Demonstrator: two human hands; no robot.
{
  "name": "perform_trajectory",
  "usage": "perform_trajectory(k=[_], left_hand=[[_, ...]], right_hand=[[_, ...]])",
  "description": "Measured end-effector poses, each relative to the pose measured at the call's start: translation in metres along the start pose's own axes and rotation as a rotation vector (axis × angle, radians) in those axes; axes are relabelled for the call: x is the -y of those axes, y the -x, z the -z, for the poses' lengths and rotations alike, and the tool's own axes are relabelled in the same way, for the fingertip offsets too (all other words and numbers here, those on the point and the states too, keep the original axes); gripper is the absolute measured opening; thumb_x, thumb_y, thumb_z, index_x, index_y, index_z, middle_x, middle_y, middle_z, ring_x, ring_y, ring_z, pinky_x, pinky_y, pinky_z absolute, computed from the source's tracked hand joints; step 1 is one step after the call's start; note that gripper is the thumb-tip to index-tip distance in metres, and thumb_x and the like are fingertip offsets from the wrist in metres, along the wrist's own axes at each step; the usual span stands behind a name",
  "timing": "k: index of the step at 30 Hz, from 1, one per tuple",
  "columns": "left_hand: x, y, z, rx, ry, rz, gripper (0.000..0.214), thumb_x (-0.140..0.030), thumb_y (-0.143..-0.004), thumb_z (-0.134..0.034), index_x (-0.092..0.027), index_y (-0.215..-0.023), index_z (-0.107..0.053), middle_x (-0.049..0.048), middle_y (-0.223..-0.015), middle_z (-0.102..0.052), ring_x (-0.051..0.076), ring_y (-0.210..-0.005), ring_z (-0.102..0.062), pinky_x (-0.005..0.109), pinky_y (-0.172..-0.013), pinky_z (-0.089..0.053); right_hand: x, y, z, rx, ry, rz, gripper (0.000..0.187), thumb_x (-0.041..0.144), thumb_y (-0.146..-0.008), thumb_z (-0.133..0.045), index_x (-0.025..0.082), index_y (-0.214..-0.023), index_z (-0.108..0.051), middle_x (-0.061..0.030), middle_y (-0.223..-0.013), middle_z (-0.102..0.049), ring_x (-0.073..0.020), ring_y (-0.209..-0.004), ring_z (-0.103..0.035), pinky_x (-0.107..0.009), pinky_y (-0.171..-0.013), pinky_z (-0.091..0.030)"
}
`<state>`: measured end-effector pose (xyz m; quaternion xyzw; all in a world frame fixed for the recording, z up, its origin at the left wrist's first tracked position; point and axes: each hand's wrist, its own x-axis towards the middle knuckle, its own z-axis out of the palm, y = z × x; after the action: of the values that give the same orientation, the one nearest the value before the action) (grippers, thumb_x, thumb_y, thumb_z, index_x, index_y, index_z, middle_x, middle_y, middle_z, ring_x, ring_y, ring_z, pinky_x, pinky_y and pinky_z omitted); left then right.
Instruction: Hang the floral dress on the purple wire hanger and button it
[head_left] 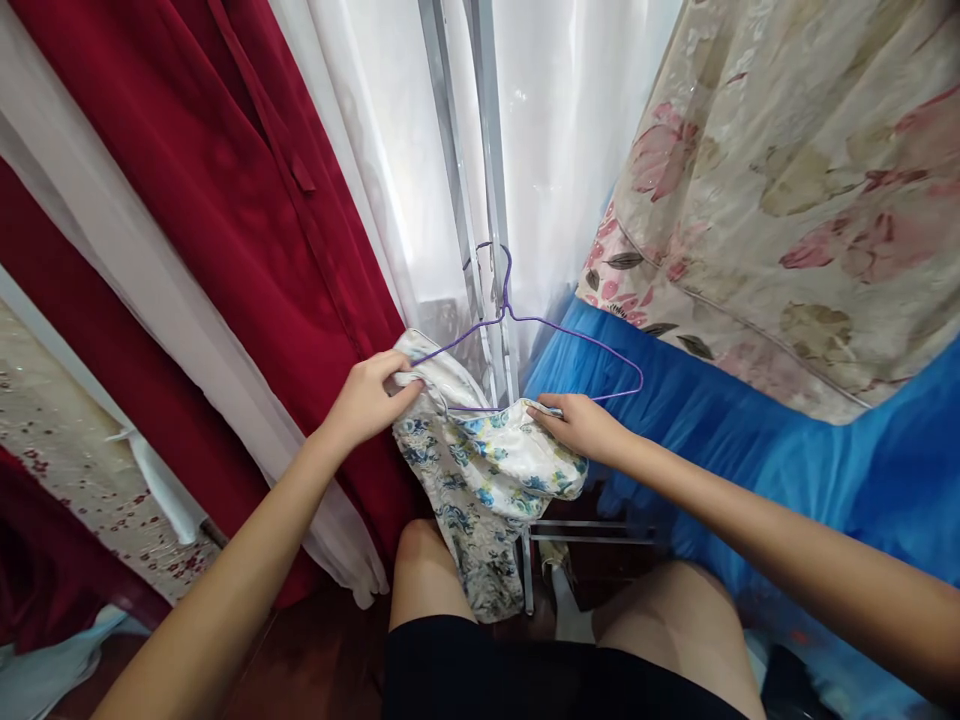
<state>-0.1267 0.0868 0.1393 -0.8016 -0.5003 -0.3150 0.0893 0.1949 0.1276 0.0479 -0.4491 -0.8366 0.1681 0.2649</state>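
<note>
The floral garment [487,470] is held between the two hands, its long axis running downward, with its lower end hung beside the left knee [421,575]. By the left hand [369,398], its upper edge is pinched at the left end of the purple hanger [507,308], which is covered by the cloth. By the right hand [581,420], the opposite edge is pinched at the lower bar, short of the hanger's right end; this bare end lies farther outward, nearer to the right hand. Behind, the hook is seen at the metal posts [489,120].
</note>
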Motion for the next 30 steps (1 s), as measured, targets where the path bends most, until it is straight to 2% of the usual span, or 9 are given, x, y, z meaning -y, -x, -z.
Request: perform_trajectory(k=[4, 7, 10, 15, 17, 19, 23, 26, 30], left_hand=[[-0.02, -0.008, -0.015, -0.138, 0.133, 0.078, 0.013, -0.032, -0.086, -0.064, -0.021, -0.086, -0.058, -0.003, -0.078, -0.062, 0.014, -0.068, -0.056, 0.026, -0.066, -0.043], [-0.019, -0.007, -0.028, -0.224, 0.205, 0.085, 0.016, -0.034, -0.087, -0.066, -0.021, -0.094, -0.061, -0.0001, -0.087, -0.066, 0.017, -0.078, -0.062, 0.027, -0.075, -0.047], [-0.011, -0.006, -0.039, -0.234, 0.172, 0.073, 0.019, -0.038, -0.093, -0.061, -0.02, -0.091, -0.066, 0.0032, -0.089, -0.069, 0.019, -0.083, -0.064, 0.029, -0.08, -0.049], [-0.007, -0.004, -0.052, -0.185, 0.108, 0.05, 0.029, -0.041, -0.098, -0.053, -0.02, -0.089, -0.072, 0.0049, -0.087, -0.07, 0.02, -0.082, -0.065, 0.03, -0.079, -0.049], [-0.008, -0.004, -0.055, -0.186, 0.101, 0.052, 0.03, -0.041, -0.098, -0.053, -0.02, -0.09, -0.073, 0.0047, -0.087, -0.07, 0.02, -0.081, -0.065, 0.029, -0.078, -0.048], [-0.01, -0.004, -0.056, -0.2, 0.092, 0.058, 0.03, -0.041, -0.099, -0.053, -0.02, -0.09, -0.073, 0.0047, -0.086, -0.071, 0.02, -0.08, -0.065, 0.029, -0.077, -0.048], [-0.01, -0.002, -0.05, -0.198, -0.007, 0.086, 0.033, -0.044, -0.1, -0.051, -0.021, -0.094, -0.074, 0.0051, -0.09, -0.071, 0.021, -0.083, -0.065, 0.03, -0.076, -0.046], [-0.01, -0.003, -0.04, -0.222, -0.129, 0.14, 0.034, -0.047, -0.1, -0.052, -0.022, -0.099, -0.074, 0.0055, -0.098, -0.071, 0.023, -0.089, -0.066, 0.03, -0.074, -0.045], [-0.018, -0.012, -0.034, -0.226, -0.141, 0.125, 0.031, -0.042, -0.101, -0.049, -0.021, -0.11, -0.07, 0.0068, -0.111, -0.07, 0.026, -0.101, -0.066, 0.035, -0.084, -0.045]], right_hand=[[-0.005, 0.008, 0.0, -0.031, -0.158, 0.071, 0.039, 0.048, -0.101, -0.045, 0.02, -0.081, -0.063, -0.0029, -0.074, -0.066, -0.02, -0.069, -0.06, -0.028, -0.064, -0.04], [-0.018, 0.021, 0.001, -0.095, -0.251, 0.078, 0.036, 0.049, -0.098, -0.051, 0.021, -0.115, -0.066, -0.0039, -0.088, -0.071, -0.0227, -0.08, -0.065, -0.03, -0.074, -0.048], [-0.033, 0.037, 0.006, -0.257, -0.233, 0.018, 0.074, 0.049, -0.089, -0.067, 0.021, -0.152, -0.038, -0.001, -0.079, -0.066, -0.0226, -0.07, -0.062, -0.032, -0.069, -0.049], [-0.05, 0.043, 0.032, -0.507, -0.311, -0.009, 0.117, 0.033, -0.077, -0.074, 0.016, -0.164, 0.002, 0.0035, -0.075, -0.06, -0.0206, -0.066, -0.059, -0.031, -0.064, -0.049], [-0.054, 0.034, 0.047, -0.51, -0.34, -0.093, 0.123, 0.03, -0.073, -0.074, 0.013, -0.164, 0.006, 0.0037, -0.074, -0.061, -0.0202, -0.064, -0.059, -0.03, -0.061, -0.047], [-0.057, 0.023, 0.06, -0.427, -0.334, -0.19, 0.12, 0.031, -0.069, -0.077, 0.01, -0.164, -0.006, 0.0024, -0.072, -0.064, -0.0199, -0.063, -0.058, -0.029, -0.058, -0.045], [-0.06, 0.01, 0.075, -0.359, -0.259, -0.27, 0.097, 0.041, -0.065, -0.082, 0.004, -0.148, -0.048, -0.0034, -0.075, -0.068, -0.0197, -0.064, -0.058, -0.03, -0.058, -0.044], [-0.054, 0.016, 0.08, -0.39, -0.194, -0.277, 0.068, 0.05, -0.063, -0.083, 0.007, -0.115, -0.071, -0.0049, -0.071, -0.068, -0.0195, -0.063, -0.057, -0.03, -0.056, -0.042], [-0.044, 0.037, 0.088, -0.3, -0.353, -0.233, 0.038, 0.053, -0.063, -0.084, 0.018, -0.069, -0.069, -0.0028, -0.061, -0.062, -0.0164, -0.055, -0.051, -0.029, -0.052, -0.037]])
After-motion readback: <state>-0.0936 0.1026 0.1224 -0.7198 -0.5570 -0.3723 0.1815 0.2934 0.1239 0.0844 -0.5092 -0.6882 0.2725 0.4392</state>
